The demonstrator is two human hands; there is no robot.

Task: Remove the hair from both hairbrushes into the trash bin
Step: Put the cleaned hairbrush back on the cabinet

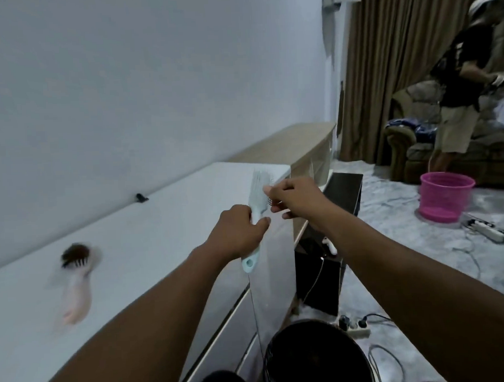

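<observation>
Pale mint plastic forms the hairbrush (pixel 258 202) held up at the centre of the view, over the counter's right edge, its bristled head toward 12 o'clock and its handle, with a hanging hole at the end, pointing to 6 o'clock. The left hand (pixel 237 231) has its fingers wrapped tight around that handle. The right hand (pixel 296 200) sits at the bristles, its fingers pinched together there; whether they grip hair is too blurred to tell. A thin strand hangs straight down from the handle end toward the black trash bin (pixel 316 358), a round open bin on the floor at 6 o'clock, just beside the counter's drawer fronts. The smooth white counter (pixel 149 238) has broad bare surface between the hands and the second hairbrush (pixel 74 285), a pink one lying flat at 9 o'clock, well apart, with a dark clump of hair on its head. At 3 o'clock a pink mesh basket (pixel 446 195) stands on grey carpet. No readable writing shows.
</observation>
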